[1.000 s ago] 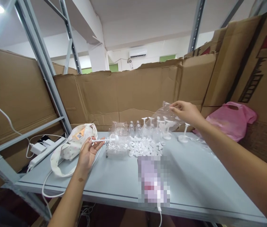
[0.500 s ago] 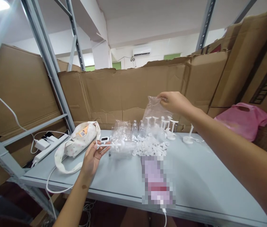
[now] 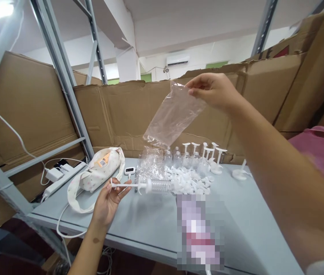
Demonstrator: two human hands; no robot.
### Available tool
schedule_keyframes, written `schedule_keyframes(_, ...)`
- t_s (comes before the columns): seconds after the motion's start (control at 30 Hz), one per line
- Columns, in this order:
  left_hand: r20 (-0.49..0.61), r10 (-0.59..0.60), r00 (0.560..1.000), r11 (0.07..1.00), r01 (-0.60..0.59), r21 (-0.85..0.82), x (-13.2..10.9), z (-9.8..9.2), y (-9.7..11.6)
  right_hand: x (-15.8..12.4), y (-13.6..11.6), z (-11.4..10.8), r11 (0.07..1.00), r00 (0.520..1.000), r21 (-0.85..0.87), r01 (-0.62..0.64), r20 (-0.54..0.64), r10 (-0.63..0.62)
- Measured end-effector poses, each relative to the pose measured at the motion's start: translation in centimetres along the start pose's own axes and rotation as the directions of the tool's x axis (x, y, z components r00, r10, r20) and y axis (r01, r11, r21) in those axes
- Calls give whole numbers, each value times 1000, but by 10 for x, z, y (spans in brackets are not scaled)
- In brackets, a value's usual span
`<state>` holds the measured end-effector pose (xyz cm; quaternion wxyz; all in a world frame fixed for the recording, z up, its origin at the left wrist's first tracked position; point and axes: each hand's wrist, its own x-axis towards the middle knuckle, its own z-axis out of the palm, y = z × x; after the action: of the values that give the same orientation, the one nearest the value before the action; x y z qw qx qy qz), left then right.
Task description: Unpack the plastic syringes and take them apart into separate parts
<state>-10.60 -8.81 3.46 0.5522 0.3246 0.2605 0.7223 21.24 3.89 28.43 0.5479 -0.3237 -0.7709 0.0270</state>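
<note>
My left hand (image 3: 108,198) is closed on the thin white stem of a clear ribbed plastic bottle (image 3: 159,185), which lies sideways in the air above the table. Raised high, my right hand (image 3: 210,89) pinches the top corner of a clear plastic bag (image 3: 175,112) that hangs slanted down to the left. Below the bag is a crumpled heap of clear bags (image 3: 150,163). Beside the bottle spreads a pile of small white plastic parts (image 3: 189,179). Behind them stand clear bottles (image 3: 177,158) and white T-shaped stems (image 3: 220,154).
A white fabric pouch (image 3: 100,172) and a small white device with a display (image 3: 129,170) lie left. A blurred-out pinkish object (image 3: 199,229) with a cable lies near the front edge. Cardboard (image 3: 121,114) walls the back; a pink bag (image 3: 319,149) is far right.
My right hand has risen, lifting the bag clear of the bottles behind the pile. My left hand still holds the bottle, with little shift. The view has turned slightly.
</note>
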Motion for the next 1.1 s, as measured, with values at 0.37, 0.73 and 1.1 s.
schedule_keyframes(0.37,-3,-60,998,998,60,-16,2,-3,-13,-15,82,162,942,843,-203,-268,425,331)
schedule_keyframes(0.73,-68,74,995,994,-68,89,14,19,0,-50,48,160,996,809,-70,-64,581,93)
schedule_keyframes(1.1,168,398,902,892,-423,158,13,116,-20,-146,-13,72,993,905,-7,-120,411,112)
